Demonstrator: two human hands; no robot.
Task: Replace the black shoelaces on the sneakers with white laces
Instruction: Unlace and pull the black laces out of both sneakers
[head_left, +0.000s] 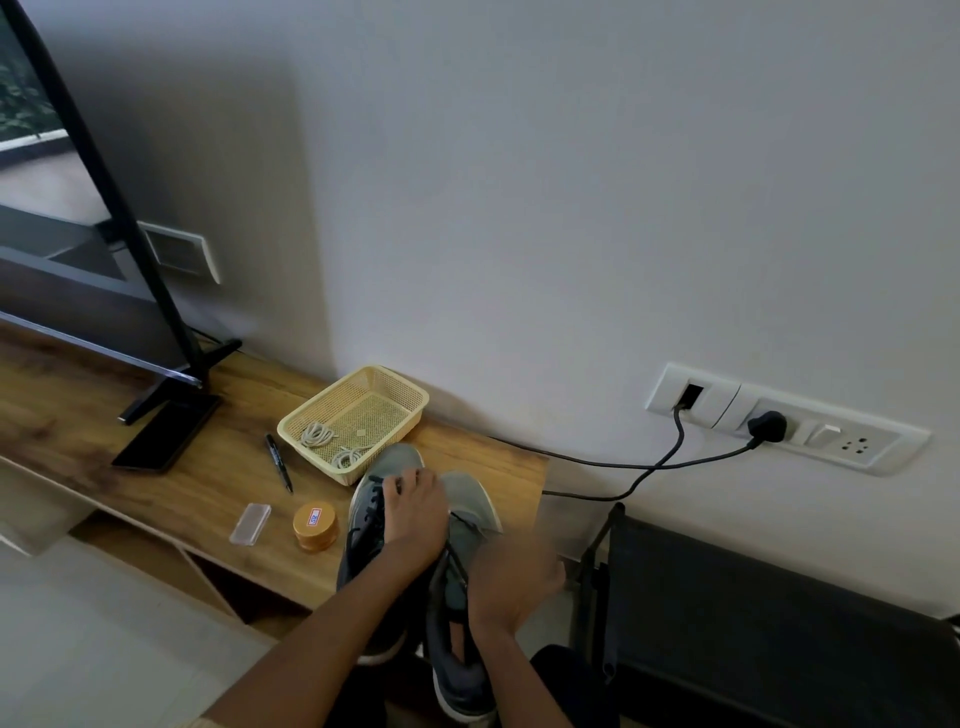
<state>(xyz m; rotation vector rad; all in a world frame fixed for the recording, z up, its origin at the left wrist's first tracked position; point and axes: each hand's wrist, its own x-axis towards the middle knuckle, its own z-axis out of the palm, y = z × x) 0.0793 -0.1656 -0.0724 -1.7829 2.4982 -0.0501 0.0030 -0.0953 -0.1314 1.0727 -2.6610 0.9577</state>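
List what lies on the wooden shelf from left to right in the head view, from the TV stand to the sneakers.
TV stand foot → black phone → clear plastic case → black marker → orange round tin → left sneaker → right sneaker. The basket overlaps several of these, so it is left out.

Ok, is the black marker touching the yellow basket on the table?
Apart. The head view shows the black marker lying left of the yellow basket, with a strip of bare wooden table visible between them along the marker's whole length.
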